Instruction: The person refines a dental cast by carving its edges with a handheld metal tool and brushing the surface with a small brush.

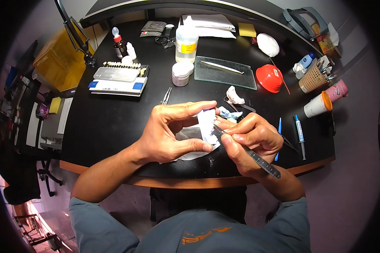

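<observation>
A: What is the right hand (259, 141) doing?
B: It is pinching a metal tool (259, 161) like a pen, its tip pointing at the rough side of the pale cast (206, 124); whether it is touching, I cannot tell.
A: And the left hand (166, 130)?
B: It is curving into a wide C, pinching the cast end to end between thumb and fingertips, above a thin sheet (192, 154).
A: How is that cast likely handling?
B: It is looking light, stiff and chalky, so probably brittle; the jagged side is seeming easiest to chip. The two ends are offering the safer hold, under gentle pressure.
A: Beyond it?
B: A light-blue piece (229, 113) is lying just past the hands, a white cast (235, 95) is sitting farther back, and a glass plate (241, 80) is resting beyond.
</observation>
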